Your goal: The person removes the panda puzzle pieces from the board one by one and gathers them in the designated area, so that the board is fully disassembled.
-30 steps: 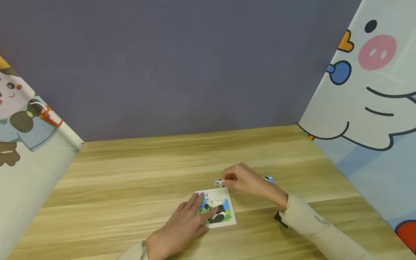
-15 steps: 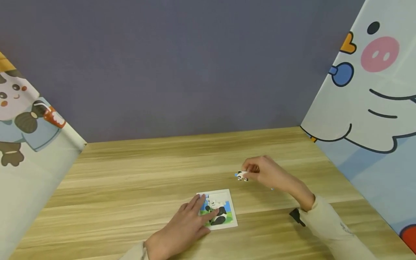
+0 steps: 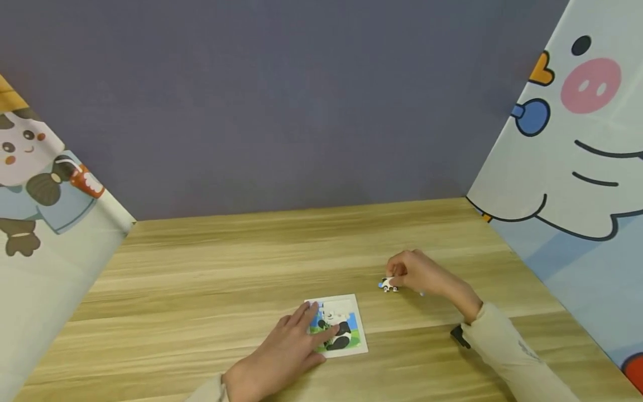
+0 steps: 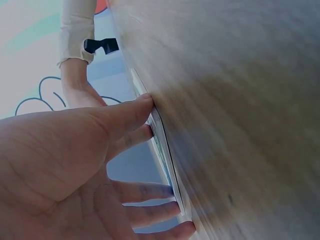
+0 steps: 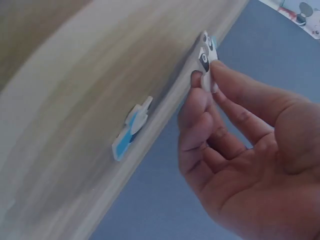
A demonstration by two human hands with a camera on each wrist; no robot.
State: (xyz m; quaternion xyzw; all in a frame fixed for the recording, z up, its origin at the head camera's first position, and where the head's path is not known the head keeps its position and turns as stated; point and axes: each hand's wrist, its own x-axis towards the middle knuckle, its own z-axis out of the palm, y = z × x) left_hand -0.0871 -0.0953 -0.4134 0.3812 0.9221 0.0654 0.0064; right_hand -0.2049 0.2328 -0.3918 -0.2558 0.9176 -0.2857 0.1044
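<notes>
A square panda jigsaw puzzle [image 3: 346,339] in a white frame lies on the table, with a bare white area along its far part. My left hand [image 3: 283,349] rests on its left side, fingers spread; in the left wrist view the thumb and fingertips of that hand [image 4: 85,160] lie along the frame's edge. Between thumb and fingers my right hand [image 3: 419,273] pinches a puzzle piece [image 5: 206,62] showing the panda's eyes, low over the table to the right of the frame. Another puzzle piece [image 5: 131,131], blue and white, lies near the right hand, mostly hidden by it in the head view.
The wood-grain table [image 3: 226,268] runs back to a dark grey wall [image 3: 301,111]. Cartoon-printed panels [image 3: 577,167] stand at both sides. A black object [image 3: 459,336] sits at the right sleeve's cuff.
My right hand has moved from the frame's far edge to the right with the panda-eye puzzle piece, then lowered toward the table. The left hand has stayed on the frame.
</notes>
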